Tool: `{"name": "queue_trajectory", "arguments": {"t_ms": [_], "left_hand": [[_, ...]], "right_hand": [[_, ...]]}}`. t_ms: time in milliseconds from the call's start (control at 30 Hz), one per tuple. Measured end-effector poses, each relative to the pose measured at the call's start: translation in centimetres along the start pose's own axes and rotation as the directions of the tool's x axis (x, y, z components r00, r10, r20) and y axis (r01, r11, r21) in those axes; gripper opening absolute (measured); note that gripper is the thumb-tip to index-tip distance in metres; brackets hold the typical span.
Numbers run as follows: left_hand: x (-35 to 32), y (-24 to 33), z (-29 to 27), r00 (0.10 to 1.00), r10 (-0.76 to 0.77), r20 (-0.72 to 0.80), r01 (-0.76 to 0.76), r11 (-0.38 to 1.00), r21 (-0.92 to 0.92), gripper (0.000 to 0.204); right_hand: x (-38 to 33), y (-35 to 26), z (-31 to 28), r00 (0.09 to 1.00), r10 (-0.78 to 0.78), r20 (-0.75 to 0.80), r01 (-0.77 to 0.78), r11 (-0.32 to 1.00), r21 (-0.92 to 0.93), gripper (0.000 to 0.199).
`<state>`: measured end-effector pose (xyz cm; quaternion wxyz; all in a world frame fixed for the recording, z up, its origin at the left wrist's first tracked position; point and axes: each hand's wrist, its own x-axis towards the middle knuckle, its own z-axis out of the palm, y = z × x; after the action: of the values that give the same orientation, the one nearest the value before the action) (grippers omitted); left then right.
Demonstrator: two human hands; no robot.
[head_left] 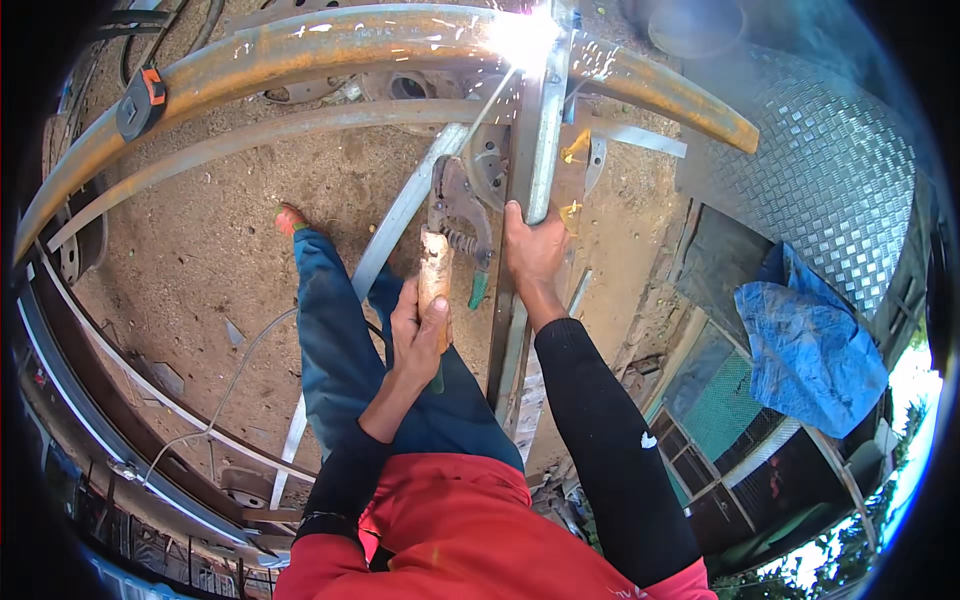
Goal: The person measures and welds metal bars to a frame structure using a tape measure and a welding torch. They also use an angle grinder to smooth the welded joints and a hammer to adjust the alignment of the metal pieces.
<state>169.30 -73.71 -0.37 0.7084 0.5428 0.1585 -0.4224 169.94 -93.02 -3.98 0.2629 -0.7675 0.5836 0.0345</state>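
My left hand is closed around the worn handle of a welding electrode holder. A thin electrode rod runs up from its jaws to a bright white arc with sparks, at the joint between a rusty curved steel tube and an upright steel bar. Gripping the lower part of that upright bar is my right hand, just right of the holder. Both forearms wear black sleeves. My blue trouser legs and red shirt fill the lower middle.
A second curved grey bar runs below the rusty tube. A clamp with an orange part sits on the tube at left. Bare dirt ground lies below. Checker plate and a blue tarp are at right. Metal rails curve along the left.
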Motion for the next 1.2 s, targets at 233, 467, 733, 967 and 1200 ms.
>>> {"name": "queue_trajectory", "arguments": {"t_ms": [233,467,733,967,1200], "left_hand": [[-0.9,0.2,-1.1,1.0,0.015,-0.027,-0.015,1.0,-0.02,0.04],[-7.2,3.6,-4.0,0.995,0.095,0.001,-0.095,0.989,0.111,0.036],[-11.4,11.1,-1.4,0.929,0.041,0.369,-0.01,0.996,-0.086,0.047],[-12.9,13.2,9.7,0.733,0.098,0.673,-0.129,0.992,-0.003,0.075],[-7.8,16.0,16.3,0.39,0.101,0.915,-0.809,0.512,0.288,0.039]], "right_hand": [[0.1,-0.3,-0.3,0.993,0.079,0.092,-0.078,0.997,-0.009,0.049],[0.1,0.0,-0.6,0.996,0.071,0.058,-0.07,0.997,-0.019,0.051],[-5.4,4.1,-2.2,0.891,-0.18,-0.416,0.343,0.869,0.358,0.04],[-22.6,-2.6,-19.5,0.999,-0.016,0.045,-0.04,0.242,0.97,0.057],[-17.7,-0.1,-27.0,0.997,0.071,0.035,-0.039,0.063,0.997,0.052]]}}
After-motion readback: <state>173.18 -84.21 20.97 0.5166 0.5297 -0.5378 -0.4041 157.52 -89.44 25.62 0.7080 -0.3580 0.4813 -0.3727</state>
